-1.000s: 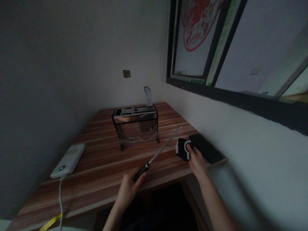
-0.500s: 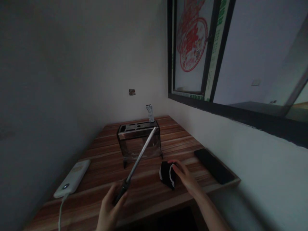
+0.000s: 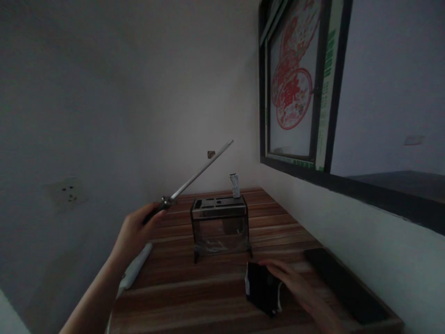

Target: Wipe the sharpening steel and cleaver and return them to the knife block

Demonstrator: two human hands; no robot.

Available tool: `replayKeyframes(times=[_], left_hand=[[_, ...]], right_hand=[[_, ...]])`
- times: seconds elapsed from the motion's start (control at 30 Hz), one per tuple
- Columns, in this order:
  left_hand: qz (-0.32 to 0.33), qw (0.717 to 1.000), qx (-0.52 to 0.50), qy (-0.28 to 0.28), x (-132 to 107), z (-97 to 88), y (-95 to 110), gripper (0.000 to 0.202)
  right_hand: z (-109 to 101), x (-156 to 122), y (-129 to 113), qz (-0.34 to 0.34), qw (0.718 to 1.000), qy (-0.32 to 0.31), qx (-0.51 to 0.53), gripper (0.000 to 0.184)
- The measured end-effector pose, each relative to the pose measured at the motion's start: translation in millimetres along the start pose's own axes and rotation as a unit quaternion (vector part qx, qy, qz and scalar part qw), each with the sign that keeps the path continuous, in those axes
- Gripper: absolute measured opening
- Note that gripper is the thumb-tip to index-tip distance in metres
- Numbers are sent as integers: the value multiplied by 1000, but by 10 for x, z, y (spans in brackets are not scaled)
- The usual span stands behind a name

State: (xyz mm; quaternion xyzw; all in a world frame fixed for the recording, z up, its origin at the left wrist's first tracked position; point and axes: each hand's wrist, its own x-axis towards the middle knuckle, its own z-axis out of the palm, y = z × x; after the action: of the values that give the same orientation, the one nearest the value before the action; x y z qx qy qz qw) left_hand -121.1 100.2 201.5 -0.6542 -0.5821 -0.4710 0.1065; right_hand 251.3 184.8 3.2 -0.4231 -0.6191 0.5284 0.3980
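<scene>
My left hand (image 3: 141,225) is closed around the black handle of a slim silver rod (image 3: 201,170). The rod slants up and to the right, its tip in front of the back wall. With my right hand (image 3: 287,276) I grip the upper edge of a black, folded cloth-like piece with pale edging (image 3: 262,287), low over the table front. My thumb side is partly hidden behind it. Beyond both hands stands a clear box with a dark, slotted top (image 3: 220,232). A small whitish upright piece (image 3: 235,185) rises at the right end of its top.
The wood-grain table (image 3: 194,292) runs to the back wall. A black flat phone-like object (image 3: 344,283) lies along the right edge. A white device with a cable (image 3: 137,266) is partly behind my left arm. A dark-framed window (image 3: 292,93) is on the right wall.
My left hand has raised the rod up and left, away from the table. My right hand still holds the black piece, now showing more of its face. The view has tilted up and left.
</scene>
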Motion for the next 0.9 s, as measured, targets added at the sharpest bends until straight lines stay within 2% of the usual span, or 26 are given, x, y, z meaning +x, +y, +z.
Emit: replayKeyframes(times=[0.13,0.23,0.3,0.4,0.5,0.6,0.73,0.83,0.9], left_hand=[[75,994,71,-29,604,-52,33,42],[164,970,175,-40,1094,-174,-40,43],[238,938,247,-42,1392,-322,-84,43],[340,880,319,-93,1743,-607,-50,43],[401,832,344,-167,1972,-875,141,52],[440,797,352,-216,2130,-1031,428,63],[482,751,381,-241,2322,-991,813,69],[501,724,383,-281,2450,-798,1067,64],[496,708,402,-301,2515,-635,1211,50]], right_hand=[[-28,108,77,-43,998,29,-43,56],[-60,174,125,-60,995,53,-56,56],[-102,215,104,-63,994,64,-64,54],[-177,324,-20,-79,991,95,-53,52],[-222,503,-184,-120,985,122,3,50],[-188,695,-282,-131,981,135,36,45],[-46,906,-247,-171,975,127,67,41],[47,1049,-177,-201,972,104,66,54],[81,1141,-144,-210,972,85,58,66]])
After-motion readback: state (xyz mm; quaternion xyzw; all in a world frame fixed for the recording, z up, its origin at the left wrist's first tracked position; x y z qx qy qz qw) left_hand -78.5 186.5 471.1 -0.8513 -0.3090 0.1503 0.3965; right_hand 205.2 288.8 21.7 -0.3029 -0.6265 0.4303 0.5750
